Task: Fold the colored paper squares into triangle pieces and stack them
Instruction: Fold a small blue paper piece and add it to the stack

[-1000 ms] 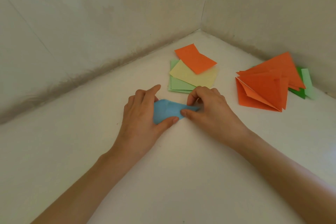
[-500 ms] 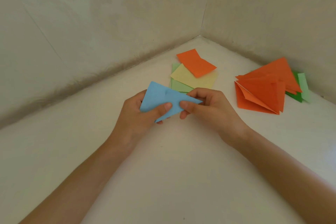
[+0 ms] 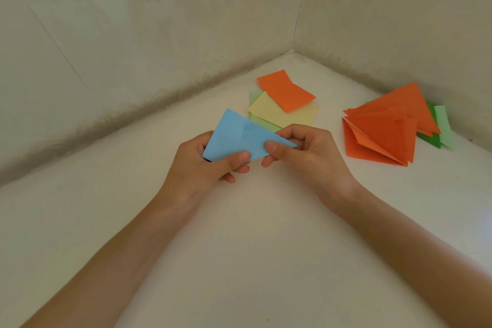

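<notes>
A person's two bare forearms reach in from the bottom edge over a smooth, matte white surface [image 3: 253,247] set in a corner of pale, blotchy walls [image 3: 133,34].

Between the hands is a light blue paper piece [image 3: 239,138], folded flat into a triangle with crisp edges and a faint crease near its middle. It is held up near the centre of the view, tilted toward the camera, with one point up and to the left and another to the right.

The left hand [image 3: 202,168] grips its lower left part, with the thumb pressed flat on the front and the fingers curled behind. The right hand [image 3: 308,152] pinches the right-hand point between the thumb in front and curled fingers behind.

Just beyond the hands lies a loose pile of flat sheets. A creased orange sheet [image 3: 286,90] lies on a pale yellow square [image 3: 279,113], which lies over light green sheets [image 3: 255,96].

Well to the right, near the wall, sits a stack of orange folded triangles [image 3: 383,130], its layers fanned and slightly sprung open. A dark green piece [image 3: 431,136] and a pale green strip [image 3: 443,125] show from under the stack's far edge.
</notes>
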